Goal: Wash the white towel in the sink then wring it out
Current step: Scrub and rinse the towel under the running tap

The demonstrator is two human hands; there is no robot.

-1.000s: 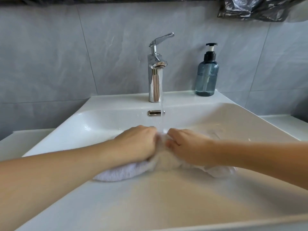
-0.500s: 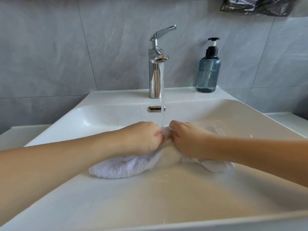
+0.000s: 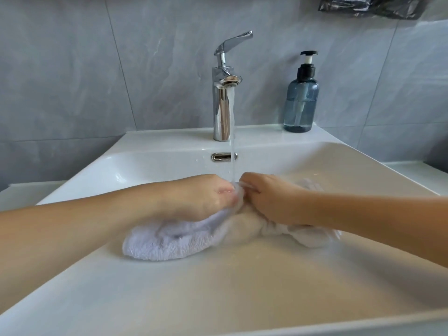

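A: While checking from the near rim (image 3: 218, 321) inward: dry at the front edge, no spill noted yet. Worth flagging as the first place overflow or splash would land.

B: Agreed. Further in, towel (image 3: 169, 243) lying bunched on the basin floor, inside the sink (image 3: 339, 275), left end fluffy and loose, right end looking soaked and flattened.

A: Hands?

B: Left hand (image 3: 203, 197) clenched on the towel's middle, knuckles up. Right hand (image 3: 274, 200) likewise gripping a fold, close against the left, almost touching. Both grasping cloth, neither released.

A: Risk there?

B: Probably uneven washing. Stream (image 3: 233, 141) striking only the pinch between the fists; loose left end possibly left unrinsed unless fed under. Also spray: water hitting knuckles likely to scatter toward the forearms and over the rim.

A: Drain?

B: Not visible, hidden by towel or hands. Cannot tell whether blocked. If covered by the cloth, level could rise; overflow slot (image 3: 224, 156) the only safeguard seen.

A: Behind?

B: Tap (image 3: 223, 98) running, lever raised. Soap bottle (image 3: 300, 98) upright on the back ledge, well clear. Wringing with the tap open would likely re-wet the towel; shutting off first advised.
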